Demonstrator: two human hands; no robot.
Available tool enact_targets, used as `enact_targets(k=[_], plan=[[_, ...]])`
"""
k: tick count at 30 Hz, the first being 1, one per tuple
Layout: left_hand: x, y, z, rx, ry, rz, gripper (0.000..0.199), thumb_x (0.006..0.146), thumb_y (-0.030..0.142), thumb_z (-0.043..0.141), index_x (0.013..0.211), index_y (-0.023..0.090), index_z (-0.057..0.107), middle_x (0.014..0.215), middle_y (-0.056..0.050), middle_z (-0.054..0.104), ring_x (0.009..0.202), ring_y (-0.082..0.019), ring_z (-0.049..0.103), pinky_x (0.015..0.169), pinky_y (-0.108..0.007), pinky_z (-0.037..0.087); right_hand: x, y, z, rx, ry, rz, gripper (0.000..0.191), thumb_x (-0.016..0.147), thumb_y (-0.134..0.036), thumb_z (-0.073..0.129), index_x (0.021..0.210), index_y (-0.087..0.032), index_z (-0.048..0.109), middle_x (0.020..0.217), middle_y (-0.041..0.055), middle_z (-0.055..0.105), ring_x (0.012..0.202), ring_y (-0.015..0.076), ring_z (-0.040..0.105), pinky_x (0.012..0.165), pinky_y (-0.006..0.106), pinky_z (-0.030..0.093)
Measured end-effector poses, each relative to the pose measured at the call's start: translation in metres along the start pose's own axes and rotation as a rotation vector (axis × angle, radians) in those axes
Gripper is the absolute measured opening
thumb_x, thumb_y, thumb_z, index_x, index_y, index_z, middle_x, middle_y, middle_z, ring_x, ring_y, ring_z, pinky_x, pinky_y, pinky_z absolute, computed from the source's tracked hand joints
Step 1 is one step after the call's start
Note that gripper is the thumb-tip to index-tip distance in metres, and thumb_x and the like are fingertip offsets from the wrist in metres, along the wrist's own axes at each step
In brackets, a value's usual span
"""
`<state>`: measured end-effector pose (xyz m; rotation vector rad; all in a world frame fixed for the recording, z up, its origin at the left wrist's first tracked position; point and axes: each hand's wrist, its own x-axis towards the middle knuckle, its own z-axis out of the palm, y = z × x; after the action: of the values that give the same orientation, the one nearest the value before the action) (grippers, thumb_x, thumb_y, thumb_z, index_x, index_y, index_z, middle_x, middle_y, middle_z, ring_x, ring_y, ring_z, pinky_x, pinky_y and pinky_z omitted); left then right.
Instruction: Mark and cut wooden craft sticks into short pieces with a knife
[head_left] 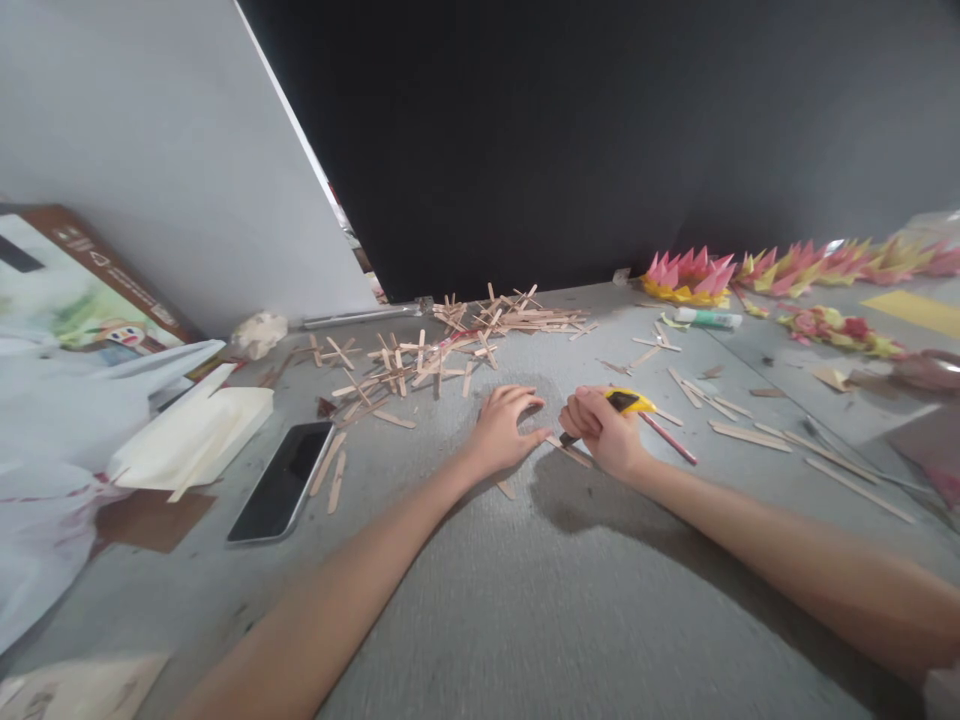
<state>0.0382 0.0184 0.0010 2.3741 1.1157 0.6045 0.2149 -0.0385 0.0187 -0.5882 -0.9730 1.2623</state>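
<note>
My right hand [604, 430] is wrapped round a yellow and black cutter [628, 401], its dark tip pointing down at a flat wooden stick [574, 453] on the grey table [480, 610]. At the left end of that stick rests my left hand [510, 425], fingers apart and curved, the thumb by the stick's end. Whether the thumb presses on the stick is hard to tell. Another short stick piece [506, 489] lies below my left hand. A red pencil-like rod [667, 438] lies just right of my right hand.
Behind my hands lies a pile of wooden sticks [420, 365]. A phone [281, 482], white tray [202, 430] and plastic bag [67, 450] are on the left. Loose sticks [750, 435], a glue tube [707, 318] and pink-yellow paper flowers [688, 275] lie right. A black panel [600, 140] stands behind.
</note>
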Motion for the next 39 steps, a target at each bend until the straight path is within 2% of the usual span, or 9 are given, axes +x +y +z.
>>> enact_targets(k=[5,14,20,29,33,39], plan=[[0.0,0.001,0.0,0.015,0.009,-0.002,0.036,0.089,0.037,0.077,0.123,0.024,0.072,0.147,-0.009,0.064,0.144,-0.031,0.047,0.121,-0.053,0.039,0.0,0.0,0.001,-0.02,-0.006,-0.007,0.069,0.089,-0.051,0.078,0.048,-0.022,0.032,0.045,-0.0073,0.025,0.042,0.0082,0.021,0.048,0.032,0.018],[0.001,-0.002,0.003,0.014,0.016,0.005,0.037,0.089,0.039,0.077,0.122,0.024,0.072,0.147,-0.009,0.064,0.144,-0.032,0.047,0.12,-0.053,0.039,0.001,0.001,0.0,-0.013,0.004,0.0,0.068,0.089,-0.049,0.078,0.047,-0.022,0.032,0.045,-0.0072,0.024,0.042,0.0081,0.019,0.048,0.032,0.017],[0.001,-0.004,0.004,0.013,0.029,0.017,0.037,0.089,0.039,0.078,0.123,0.025,0.071,0.147,-0.009,0.064,0.143,-0.031,0.048,0.12,-0.052,0.039,0.0,0.001,0.001,-0.033,0.017,0.008,0.07,0.086,-0.054,0.079,0.047,-0.023,0.03,0.045,-0.0081,0.022,0.042,0.0078,0.017,0.047,0.032,0.018],[0.001,-0.007,0.005,0.016,0.031,0.02,0.04,0.09,0.042,0.076,0.125,0.026,0.071,0.148,-0.008,0.063,0.145,-0.031,0.046,0.122,-0.052,0.037,0.003,0.003,0.003,-0.012,0.025,0.06,0.068,0.081,-0.052,0.082,0.049,-0.023,0.029,0.045,-0.0092,0.02,0.042,0.0067,0.014,0.046,0.031,0.013],[0.002,-0.009,0.006,0.014,0.041,0.023,0.041,0.088,0.041,0.078,0.125,0.025,0.071,0.146,-0.008,0.064,0.143,-0.031,0.048,0.121,-0.051,0.039,0.004,0.006,0.004,-0.037,-0.017,0.071,0.068,0.082,-0.054,0.081,0.05,-0.023,0.03,0.046,-0.0094,0.021,0.043,0.0068,0.015,0.046,0.03,0.015],[0.003,-0.008,0.006,0.007,0.078,0.034,0.041,0.087,0.037,0.077,0.125,0.022,0.07,0.142,-0.009,0.067,0.14,-0.03,0.052,0.121,-0.049,0.04,0.004,0.01,0.003,-0.037,-0.013,0.064,0.065,0.082,-0.054,0.08,0.051,-0.024,0.031,0.048,-0.0098,0.02,0.044,0.0073,0.016,0.047,0.031,0.014]])
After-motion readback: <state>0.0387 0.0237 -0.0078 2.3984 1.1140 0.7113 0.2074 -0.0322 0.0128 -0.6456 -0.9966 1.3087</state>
